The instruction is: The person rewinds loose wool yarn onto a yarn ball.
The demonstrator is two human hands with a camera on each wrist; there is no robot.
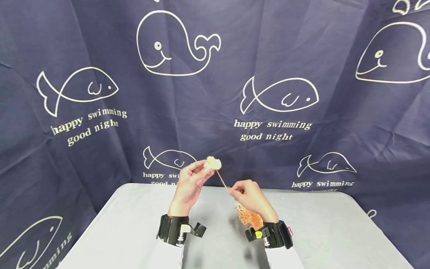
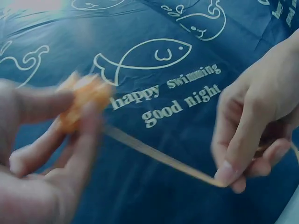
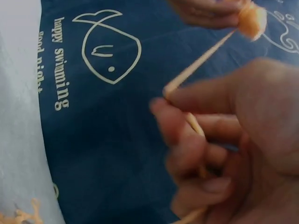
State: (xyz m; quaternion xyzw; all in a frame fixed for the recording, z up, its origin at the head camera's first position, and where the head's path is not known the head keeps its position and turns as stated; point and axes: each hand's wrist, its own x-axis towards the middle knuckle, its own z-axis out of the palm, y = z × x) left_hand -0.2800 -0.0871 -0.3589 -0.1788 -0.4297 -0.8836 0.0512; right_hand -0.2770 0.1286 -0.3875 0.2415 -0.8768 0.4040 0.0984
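My left hand point(image 1: 190, 185) pinches a small fluffy ball point(image 1: 213, 163) between thumb and fingers, held up in front of the backdrop. It looks pale yellow in the head view and orange in both wrist views. From the ball a flat, thin strand point(image 2: 159, 156) runs taut to my right hand point(image 1: 252, 196). Thumb and forefinger of that hand pinch the strand, seen closely in the right wrist view, and its slack passes among the other curled fingers. Under the right wrist lies a loose tangle of orange strands point(image 1: 248, 216), partly hidden by the forearm and wrist strap.
A pale grey table point(image 1: 124, 224) spreads below both hands. Behind its far edge hangs a dark blue cloth point(image 1: 221, 97) printed with white whales, fish and lettering. Black straps with small cameras circle the left wrist point(image 1: 173, 229) and the right wrist point(image 1: 279, 234).
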